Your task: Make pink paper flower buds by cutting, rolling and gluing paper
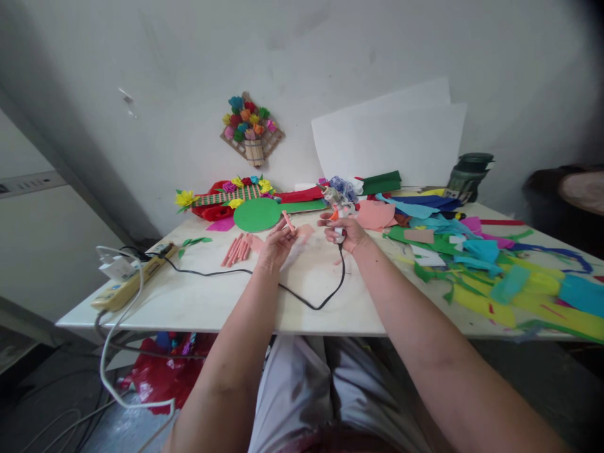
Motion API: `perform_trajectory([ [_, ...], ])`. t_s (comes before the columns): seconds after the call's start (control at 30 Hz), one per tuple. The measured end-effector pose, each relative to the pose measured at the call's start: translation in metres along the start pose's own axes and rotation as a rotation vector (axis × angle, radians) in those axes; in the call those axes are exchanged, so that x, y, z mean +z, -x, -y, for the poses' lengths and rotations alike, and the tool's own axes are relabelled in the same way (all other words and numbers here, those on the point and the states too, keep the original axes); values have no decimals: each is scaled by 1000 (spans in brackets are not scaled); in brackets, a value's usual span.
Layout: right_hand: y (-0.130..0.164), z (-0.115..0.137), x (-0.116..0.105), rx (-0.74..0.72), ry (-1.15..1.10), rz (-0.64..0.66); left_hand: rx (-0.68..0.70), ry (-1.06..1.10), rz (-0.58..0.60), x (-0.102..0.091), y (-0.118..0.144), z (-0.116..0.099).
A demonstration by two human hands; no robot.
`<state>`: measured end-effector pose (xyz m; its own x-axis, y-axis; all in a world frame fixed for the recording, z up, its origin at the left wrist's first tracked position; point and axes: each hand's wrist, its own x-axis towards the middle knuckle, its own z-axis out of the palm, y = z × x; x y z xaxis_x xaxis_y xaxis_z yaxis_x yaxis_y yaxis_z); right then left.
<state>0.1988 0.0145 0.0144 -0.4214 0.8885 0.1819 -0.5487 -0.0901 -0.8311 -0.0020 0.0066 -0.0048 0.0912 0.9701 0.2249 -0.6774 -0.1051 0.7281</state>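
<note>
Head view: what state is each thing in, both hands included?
Left hand: fingers closed on a pink roll, tilted
Right hand: wrapped around a glue gun; on or off, cannot tell
Black cord: slack
Loose pink rolls: rolled, side by side
Green disc: lying flat
Power strip: plugs inserted
Bottle: standing, lid on
White sheets: propped up
Flower decoration: hanging
Coloured scraps: scattered, overlapping

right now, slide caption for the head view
Left hand holds a pink roll, right hand a corded glue gun, over a white table.
</note>
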Motion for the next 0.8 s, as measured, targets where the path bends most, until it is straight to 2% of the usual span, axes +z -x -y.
perform_trajectory([
  [0.17,-1,4,-5,51,17,-123,44,-41,26,-2,-1,1],
  [0.43,-2,-5,3,247,94,-80,68,-50,18,1,1,-1],
  [0.7,-6,-10,8,184,86,-159,53,-57,17,1,1,-1],
  [0.8,-9,-5,2,64,113,-299,68,-49,34,-1,0,0],
])
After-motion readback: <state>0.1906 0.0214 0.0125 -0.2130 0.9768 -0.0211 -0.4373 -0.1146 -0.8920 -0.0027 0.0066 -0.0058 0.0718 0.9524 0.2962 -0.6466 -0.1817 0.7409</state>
